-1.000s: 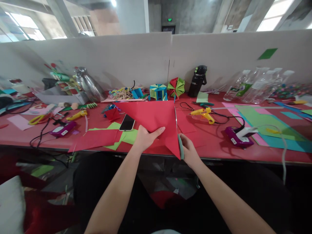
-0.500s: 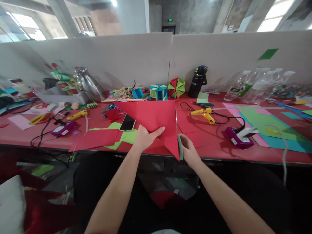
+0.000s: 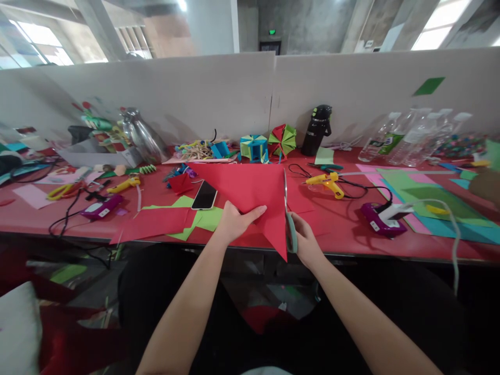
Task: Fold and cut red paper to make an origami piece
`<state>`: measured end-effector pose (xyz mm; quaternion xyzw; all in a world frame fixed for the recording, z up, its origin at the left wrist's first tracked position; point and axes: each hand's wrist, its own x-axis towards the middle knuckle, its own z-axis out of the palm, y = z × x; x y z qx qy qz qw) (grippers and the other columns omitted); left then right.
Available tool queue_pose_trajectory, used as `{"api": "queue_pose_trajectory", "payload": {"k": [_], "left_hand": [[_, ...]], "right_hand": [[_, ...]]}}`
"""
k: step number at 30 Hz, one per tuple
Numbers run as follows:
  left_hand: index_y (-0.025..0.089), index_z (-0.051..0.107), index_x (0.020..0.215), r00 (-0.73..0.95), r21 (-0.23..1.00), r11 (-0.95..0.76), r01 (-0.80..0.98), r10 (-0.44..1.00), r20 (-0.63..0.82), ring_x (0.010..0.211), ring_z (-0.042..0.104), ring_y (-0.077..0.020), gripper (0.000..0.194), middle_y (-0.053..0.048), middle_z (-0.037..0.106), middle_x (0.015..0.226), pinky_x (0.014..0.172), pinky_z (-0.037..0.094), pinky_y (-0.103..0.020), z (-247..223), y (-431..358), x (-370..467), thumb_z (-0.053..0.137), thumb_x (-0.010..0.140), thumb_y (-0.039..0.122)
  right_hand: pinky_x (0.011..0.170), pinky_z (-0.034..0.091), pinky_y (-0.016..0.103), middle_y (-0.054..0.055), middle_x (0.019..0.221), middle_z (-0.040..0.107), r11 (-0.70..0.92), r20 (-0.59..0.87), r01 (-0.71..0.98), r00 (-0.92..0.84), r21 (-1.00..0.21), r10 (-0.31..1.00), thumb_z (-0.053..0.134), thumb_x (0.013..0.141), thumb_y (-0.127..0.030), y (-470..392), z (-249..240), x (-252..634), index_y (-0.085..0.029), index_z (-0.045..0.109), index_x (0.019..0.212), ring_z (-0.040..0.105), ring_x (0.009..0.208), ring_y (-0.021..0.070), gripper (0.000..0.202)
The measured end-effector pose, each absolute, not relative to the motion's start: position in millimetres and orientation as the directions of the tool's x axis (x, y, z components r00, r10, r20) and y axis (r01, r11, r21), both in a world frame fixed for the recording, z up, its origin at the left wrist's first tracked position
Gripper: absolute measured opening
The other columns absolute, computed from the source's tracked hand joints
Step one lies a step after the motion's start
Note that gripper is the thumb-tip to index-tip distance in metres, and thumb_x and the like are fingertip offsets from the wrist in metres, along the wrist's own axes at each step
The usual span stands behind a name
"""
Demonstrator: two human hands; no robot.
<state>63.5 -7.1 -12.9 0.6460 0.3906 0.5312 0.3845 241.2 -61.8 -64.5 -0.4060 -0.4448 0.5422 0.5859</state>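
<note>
A red sheet of paper [image 3: 250, 185] is held up above the table's front edge, its lower right corner pointing down. My left hand [image 3: 239, 221] grips it from below, thumb lying across the front and the fingers hidden behind. In my right hand [image 3: 305, 239] is a pair of scissors [image 3: 291, 233] with grey-green handles. Their blades stand upright along the right edge of the red paper, partly hidden by it. Behind my left hand, a phone [image 3: 204, 196] lies on green paper [image 3: 209, 219], beside another piece of red paper [image 3: 160, 225].
On the red table [image 3: 344, 229], a yellow glue gun [image 3: 326, 184] and a purple power block [image 3: 383, 221] sit to the right. A black bottle [image 3: 317, 130], paper lanterns [image 3: 253, 149] and plastic bottles [image 3: 414, 138] stand along the partition. Yellow scissors [image 3: 64, 191] lie left. A blurred hand [image 3: 486, 185] shows far right.
The scissors' handles have spread a little and the blades show more at the paper's edge. The paper has shifted slightly right. A blurred hand has come in at the far right.
</note>
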Motion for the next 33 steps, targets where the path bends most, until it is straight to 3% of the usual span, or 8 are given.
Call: {"api": "queue_pose_trajectory", "payload": {"k": [13, 24, 28, 33], "left_hand": [[0.015, 0.068, 0.103, 0.158, 0.887, -0.433, 0.161, 0.898, 0.41, 0.1, 0.071, -0.0282, 0.039, -0.01, 0.076, 0.105, 0.086, 0.06, -0.039, -13, -8, 62, 0.082, 0.072, 0.034], [0.016, 0.061, 0.123, 0.168, 0.896, -0.412, 0.164, 0.907, 0.386, 0.103, 0.07, -0.0296, 0.062, -0.012, 0.073, 0.112, 0.09, 0.059, -0.044, -15, -8, 62, 0.084, 0.069, 0.036], [0.017, 0.063, 0.122, 0.147, 0.94, -0.337, 0.06, 0.934, 0.325, 0.105, 0.069, -0.0295, 0.06, -0.012, 0.073, 0.112, 0.094, 0.058, -0.044, -15, -9, 63, 0.085, 0.069, 0.034], [0.017, 0.065, 0.119, 0.134, 0.96, -0.146, -0.239, 0.974, 0.181, 0.11, 0.068, -0.0314, 0.061, -0.013, 0.073, 0.114, 0.094, 0.058, -0.045, -15, -8, 64, 0.088, 0.064, 0.031]], "right_hand": [[0.059, 0.049, 0.028, -0.001, 0.075, 0.065, 0.123, 0.117, -0.28, 0.04, -0.952, 0.992, 0.079, 0.071, -0.051, -60, -67, 241, -0.025, 0.054, 0.08, 0.062, 0.067, 0.0173, 0.038], [0.053, 0.042, 0.025, -0.003, 0.067, 0.059, 0.138, 0.125, -0.244, 0.066, -0.96, 0.99, 0.077, 0.074, -0.049, -61, -64, 241, -0.023, 0.052, 0.079, 0.05, 0.056, 0.0125, 0.037], [0.051, 0.04, 0.025, -0.005, 0.065, 0.054, 0.123, 0.104, -0.184, 0.107, -0.975, 0.989, 0.075, 0.075, -0.054, -62, -57, 244, -0.023, 0.051, 0.08, 0.046, 0.053, 0.011, 0.039], [0.056, 0.044, 0.028, -0.003, 0.067, 0.052, 0.119, 0.111, -0.042, 0.154, -0.992, 0.982, 0.068, 0.078, -0.062, -56, -50, 249, -0.024, 0.049, 0.08, 0.051, 0.059, 0.0136, 0.043]]}}
